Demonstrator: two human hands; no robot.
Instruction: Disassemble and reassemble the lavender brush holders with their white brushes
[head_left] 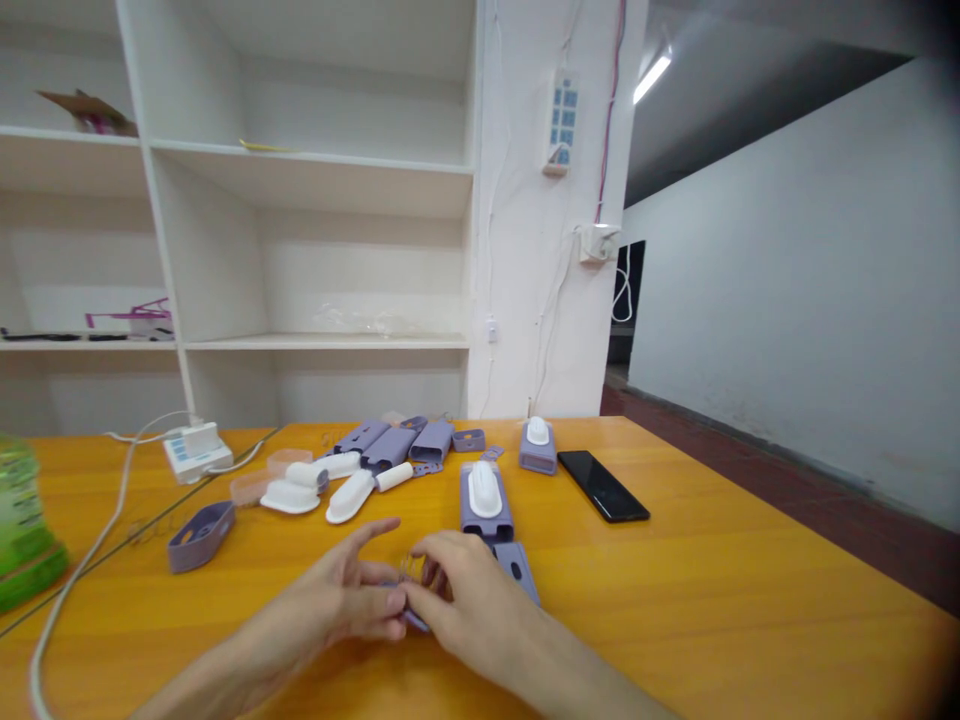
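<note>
My left hand (352, 595) and my right hand (457, 590) meet low in the middle of the orange table (712, 600). Together they pinch a small purple plastic part (414, 620) with a little metal spring (412, 568) between the fingertips; most of the part is hidden by the fingers. Just beyond my right hand lies a purple housing with a white oval cap (485, 500), and a flat purple piece (517, 568) lies against the right hand's far side.
Several purple shells (390, 445) and white caps (349, 497) lie scattered at the table's far middle. A purple tray (200, 535) sits left, a black phone (602, 485) right, a white power strip (196, 450) with cable far left, a green bottle (22, 530) at the left edge. White shelves stand behind.
</note>
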